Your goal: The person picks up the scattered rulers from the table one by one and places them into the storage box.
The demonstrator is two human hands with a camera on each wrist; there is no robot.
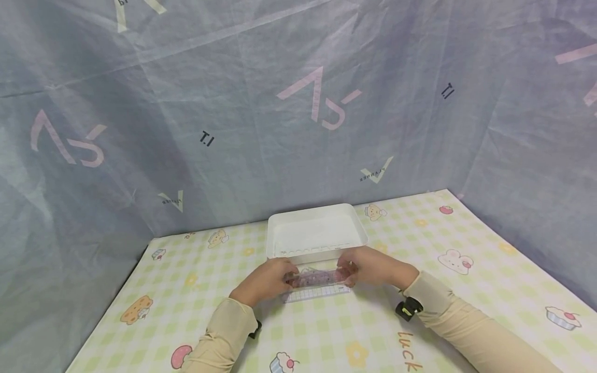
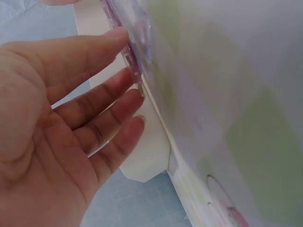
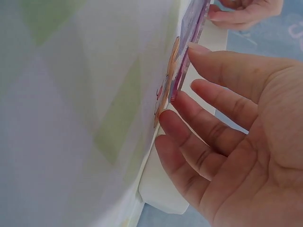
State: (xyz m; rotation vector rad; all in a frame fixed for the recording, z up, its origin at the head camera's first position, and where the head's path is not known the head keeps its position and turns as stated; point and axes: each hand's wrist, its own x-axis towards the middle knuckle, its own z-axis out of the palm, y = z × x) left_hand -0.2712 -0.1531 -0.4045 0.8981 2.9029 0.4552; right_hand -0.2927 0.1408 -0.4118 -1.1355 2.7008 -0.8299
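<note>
The left hand and right hand pinch opposite ends of a glossy, see-through purple piece; the desk cloth reads "luck," the curtain a mirrored "PLANNER."

Looks like a curtained-off booth to me, more makeshift recording corner than proper room: blue-grey fabric sheeting with pink and pale-yellow lettering hangs round the back and both sides of the surface, which wears a cutesy green-checked tablecloth with cartoon cupcakes. Black wrist cameras fit that too. Home or office behind it? Can't tell.
</note>
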